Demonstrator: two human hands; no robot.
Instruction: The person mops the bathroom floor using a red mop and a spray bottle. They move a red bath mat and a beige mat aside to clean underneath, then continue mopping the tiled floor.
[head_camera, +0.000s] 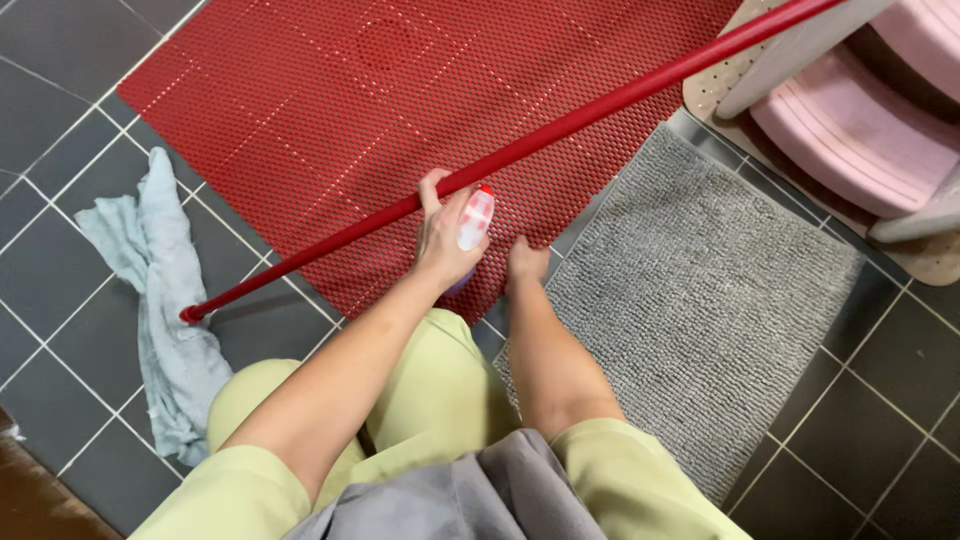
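My left hand is closed around a small white-and-pink bottle with a red top, and it presses a long red pole against that bottle, thumb over the pole. The pole slants from the upper right down to its tip on the tiled floor. My right hand is just right of the left, fingers curled down at the near edge of the red perforated mat, where it meets the grey looped rug. The fingertips are hidden.
A crumpled pale blue cloth lies on the dark grey tiles beside the pole's tip. Pink plastic stools stand on a beige mat at the upper right. My green trousers and grey top fill the bottom.
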